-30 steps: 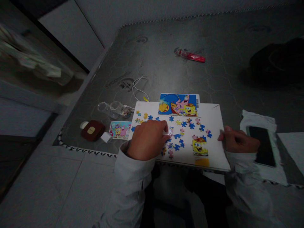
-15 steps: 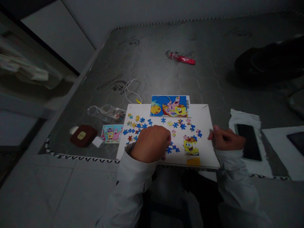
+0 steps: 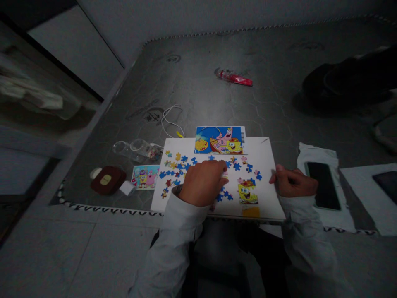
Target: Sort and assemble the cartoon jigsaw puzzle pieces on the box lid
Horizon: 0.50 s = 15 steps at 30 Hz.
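My left hand (image 3: 204, 182) is bent over the middle of a white board (image 3: 263, 154), with thumb and forefinger apart around a pink-and-yellow puzzle piece lying there; its other fingers are hidden. Loose jigsaw pieces (image 3: 237, 167), many of them blue, are scattered on both sides of it. A joined cartoon section of the puzzle (image 3: 247, 191) lies on the board's right part, above a yellow-orange patch (image 3: 250, 212). At the right edge rests my right hand (image 3: 294, 182), its fingers curled into a fist and the thumb against the board. A picture card (image 3: 219, 140) overlaps the far edge.
Left of the board are a second picture card (image 3: 145, 177), a white cube-shaped adapter (image 3: 127, 188), a brown case (image 3: 108, 180), clear plastic containers (image 3: 136, 150) and a white cable (image 3: 166, 120). A phone (image 3: 323, 185) lies on white tissue at right. Farther back are a red packet (image 3: 235, 78) and a dark bag (image 3: 328, 85).
My left hand pulled back with its fingers tucked down, then moved forward again, thumb and forefinger apart. My right hand stayed at the board's edge. The whole view shifted.
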Available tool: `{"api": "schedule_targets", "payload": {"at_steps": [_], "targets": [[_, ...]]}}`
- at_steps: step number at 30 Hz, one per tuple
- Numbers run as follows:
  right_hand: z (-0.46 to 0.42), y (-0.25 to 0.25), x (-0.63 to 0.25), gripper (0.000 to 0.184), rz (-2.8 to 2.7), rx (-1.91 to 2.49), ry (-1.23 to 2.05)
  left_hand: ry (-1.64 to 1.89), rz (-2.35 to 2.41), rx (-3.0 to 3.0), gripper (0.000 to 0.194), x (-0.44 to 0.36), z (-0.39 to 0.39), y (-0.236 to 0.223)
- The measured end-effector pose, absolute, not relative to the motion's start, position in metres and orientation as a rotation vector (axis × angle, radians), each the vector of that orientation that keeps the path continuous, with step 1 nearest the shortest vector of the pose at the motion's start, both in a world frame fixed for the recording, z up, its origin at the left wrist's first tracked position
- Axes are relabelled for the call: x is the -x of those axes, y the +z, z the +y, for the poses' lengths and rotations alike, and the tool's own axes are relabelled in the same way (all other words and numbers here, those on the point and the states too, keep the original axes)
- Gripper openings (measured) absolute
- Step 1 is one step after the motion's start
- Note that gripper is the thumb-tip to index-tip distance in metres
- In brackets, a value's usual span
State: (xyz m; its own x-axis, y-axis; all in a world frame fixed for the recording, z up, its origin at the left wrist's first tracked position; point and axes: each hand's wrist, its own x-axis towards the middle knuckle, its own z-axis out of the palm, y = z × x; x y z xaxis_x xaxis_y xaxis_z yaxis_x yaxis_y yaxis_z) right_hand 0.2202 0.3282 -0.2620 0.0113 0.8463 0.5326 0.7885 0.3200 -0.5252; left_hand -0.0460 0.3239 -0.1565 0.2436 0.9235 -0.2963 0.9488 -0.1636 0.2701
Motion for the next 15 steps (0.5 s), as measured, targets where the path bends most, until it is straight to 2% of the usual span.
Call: {"api": "schedule_targets", "payload": {"at_steps": [9, 15], "targets": [[0.322, -0.252, -0.208, 0.049, -1.675, 1.549, 0.126, -0.063, 1.768, -2.149, 0.028, 0.055, 0.322, -0.152], [0.318, -0.248, -0.203, 0.049, -1.65, 1.63, 0.173, -0.007, 2.086, -1.986, 0.028, 0.088, 0.326, -0.144]]}}
